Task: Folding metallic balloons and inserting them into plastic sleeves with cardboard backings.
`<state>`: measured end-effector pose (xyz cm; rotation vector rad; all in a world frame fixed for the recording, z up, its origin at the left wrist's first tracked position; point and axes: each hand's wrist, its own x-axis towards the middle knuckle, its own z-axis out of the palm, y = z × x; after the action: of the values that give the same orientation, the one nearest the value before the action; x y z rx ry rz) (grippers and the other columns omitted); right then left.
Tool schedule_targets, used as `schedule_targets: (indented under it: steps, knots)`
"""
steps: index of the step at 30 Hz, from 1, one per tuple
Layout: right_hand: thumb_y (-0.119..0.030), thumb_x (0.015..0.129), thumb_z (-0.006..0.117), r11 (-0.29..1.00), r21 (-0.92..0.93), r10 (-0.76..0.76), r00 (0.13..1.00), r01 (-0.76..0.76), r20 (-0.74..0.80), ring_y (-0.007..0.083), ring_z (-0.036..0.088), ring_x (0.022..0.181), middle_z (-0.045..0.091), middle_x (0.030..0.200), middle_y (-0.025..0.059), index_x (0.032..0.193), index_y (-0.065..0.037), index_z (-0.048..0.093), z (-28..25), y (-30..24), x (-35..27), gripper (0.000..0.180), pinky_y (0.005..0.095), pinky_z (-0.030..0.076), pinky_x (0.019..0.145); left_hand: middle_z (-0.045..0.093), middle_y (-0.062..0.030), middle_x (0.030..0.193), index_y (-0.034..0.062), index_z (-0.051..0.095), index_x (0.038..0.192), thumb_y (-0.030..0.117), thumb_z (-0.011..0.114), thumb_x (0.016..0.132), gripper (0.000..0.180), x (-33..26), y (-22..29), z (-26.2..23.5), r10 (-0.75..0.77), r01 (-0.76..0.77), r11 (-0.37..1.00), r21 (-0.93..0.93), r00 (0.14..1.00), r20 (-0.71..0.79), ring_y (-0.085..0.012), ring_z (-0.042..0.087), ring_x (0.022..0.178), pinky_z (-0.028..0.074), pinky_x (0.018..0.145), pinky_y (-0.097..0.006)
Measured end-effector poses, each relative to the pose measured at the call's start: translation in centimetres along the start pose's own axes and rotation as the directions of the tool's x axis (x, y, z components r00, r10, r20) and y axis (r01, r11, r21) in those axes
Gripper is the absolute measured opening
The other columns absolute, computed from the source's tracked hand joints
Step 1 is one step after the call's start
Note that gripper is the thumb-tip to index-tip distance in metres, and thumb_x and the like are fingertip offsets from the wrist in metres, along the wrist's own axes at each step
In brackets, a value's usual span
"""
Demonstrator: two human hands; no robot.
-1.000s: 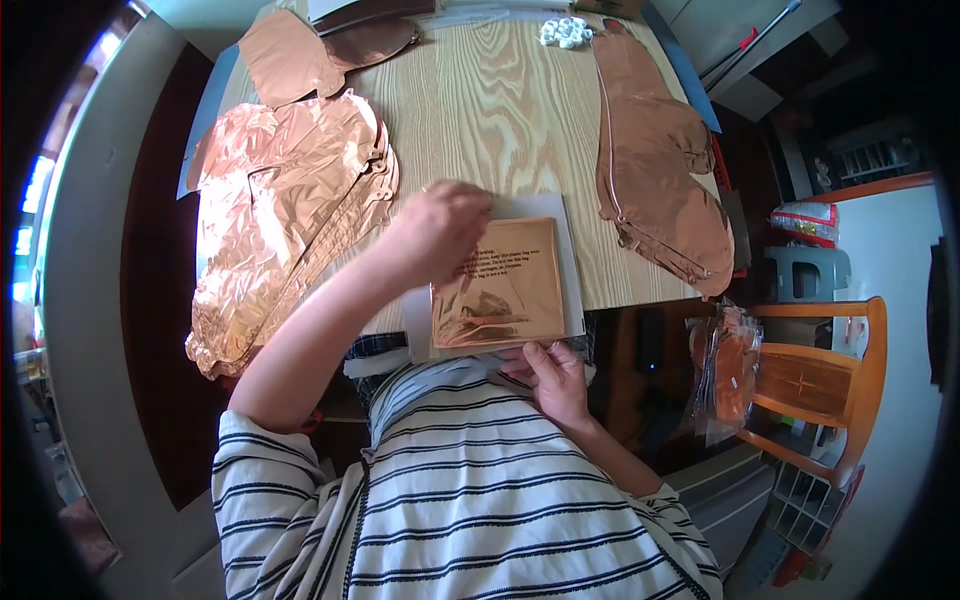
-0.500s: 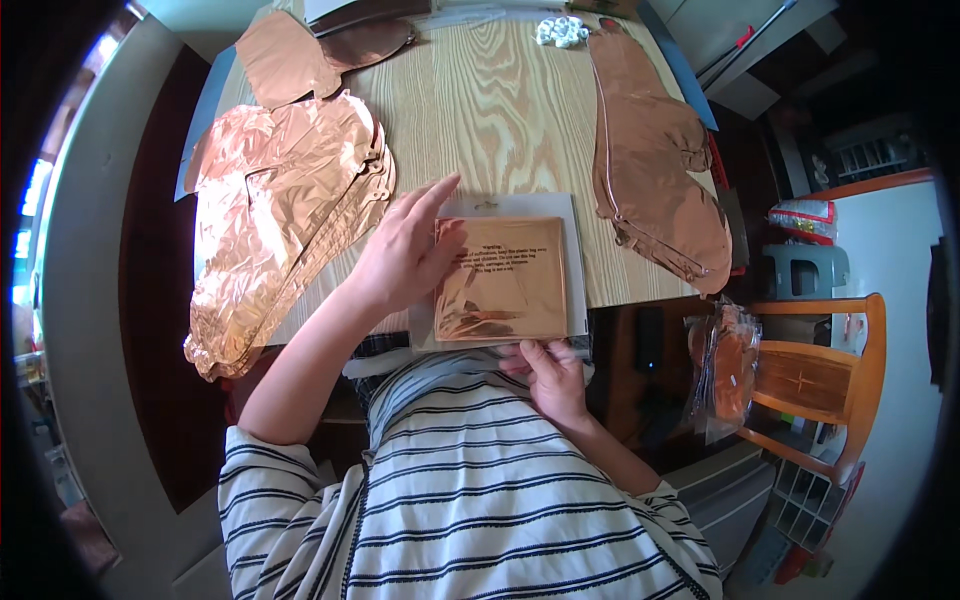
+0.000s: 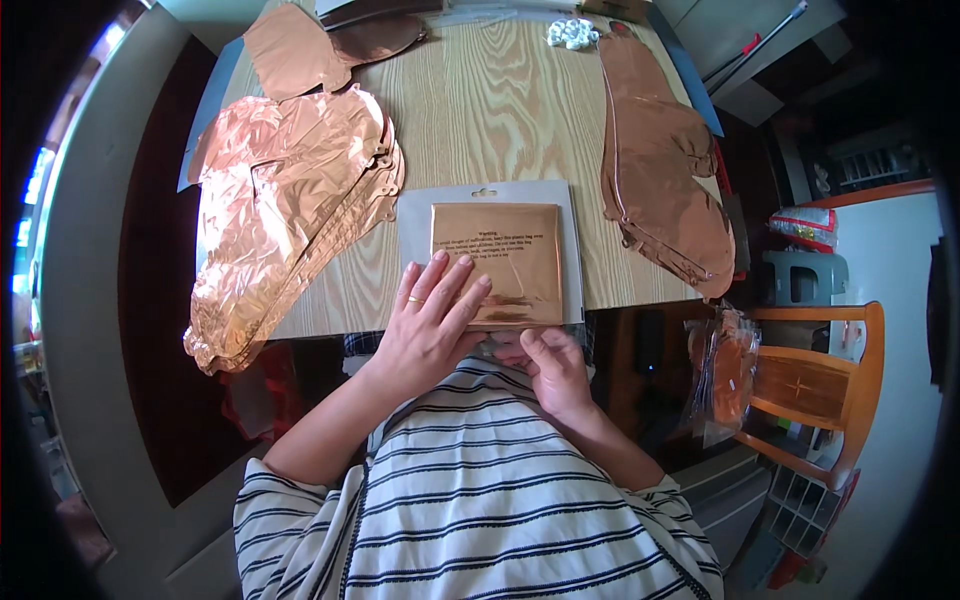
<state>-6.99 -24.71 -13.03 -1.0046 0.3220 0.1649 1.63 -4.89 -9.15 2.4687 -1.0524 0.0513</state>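
A flat packet (image 3: 521,283) lies at the near edge of the table, with a folded copper-coloured foil sheet over a pale backing card that has a hanging slot at the top. Dark printing runs across its front. My left hand (image 3: 420,325) rests on the packet's lower left part, fingers stretched out flat, a ring on one finger. At the packet's near edge, the thumb and fingers of my right hand (image 3: 556,372) close on its clear plastic lower border; some fingertips are partly hidden there.
Flat copper foil balloons (image 3: 285,180) lie stacked on the left, with another copper foil piece (image 3: 292,52) behind. More foil balloons (image 3: 655,150) lie on the right, near a small white bundle (image 3: 573,34). A wooden chair (image 3: 810,385) at right holds clear-wrapped copper packets (image 3: 727,375).
My left hand has come down from above the packet's upper left onto its lower left part. My right hand stays at the near edge.
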Motion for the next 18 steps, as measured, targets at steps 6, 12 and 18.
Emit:
schedule_targets:
  steps: [6, 12, 18]
  knots:
    - [-0.036, 0.104, 0.055, 0.995, -0.079, 0.054, 0.992, -0.063, -0.114, 0.0215, 0.072, 0.084, 0.073, 0.1, 0.016, 0.112, 0.001, 0.064, 0.39, -0.68, 0.08, 0.039, 0.0329, 0.058, 0.076, 0.041, -0.0195, 0.153, 0.007, 0.042, 0.149, 0.024, 0.076, 0.081, 0.078, -0.16, -0.49, -0.13, -0.007, 0.006, 0.994, -0.106, 1.0, -0.014, -0.0414, 0.035, 0.144, 0.026, 0.117, -0.057]
    - [-0.037, 0.104, 0.054, 0.991, -0.069, 0.105, 0.985, -0.115, -0.137, 0.0221, 0.072, 0.081, 0.073, 0.097, 0.0179, 0.11, 0.001, 0.063, 0.06, -0.51, 0.22, 0.039, 0.032, 0.058, 0.071, 0.042, -0.0196, 0.151, 0.0074, 0.045, 0.148, 0.023, 0.076, 0.081, 0.075, -0.12, -0.71, -0.28, 0.009, -0.011, 0.995, -0.096, 1.0, -0.019, -0.0414, 0.035, 0.144, 0.026, 0.118, -0.055]
    - [-0.037, 0.102, 0.058, 0.996, -0.045, 0.07, 0.979, -0.08, -0.189, 0.0227, 0.072, 0.079, 0.072, 0.093, 0.0152, 0.102, 0.0, 0.064, 0.2, -0.67, 0.46, 0.038, 0.0324, 0.059, 0.068, 0.042, -0.0201, 0.15, 0.0103, 0.047, 0.147, 0.021, 0.073, 0.083, 0.069, 0.13, -0.6, -0.19, 0.021, -0.021, 1.0, -0.002, 1.0, -0.007, -0.0423, 0.036, 0.142, 0.027, 0.117, -0.056]
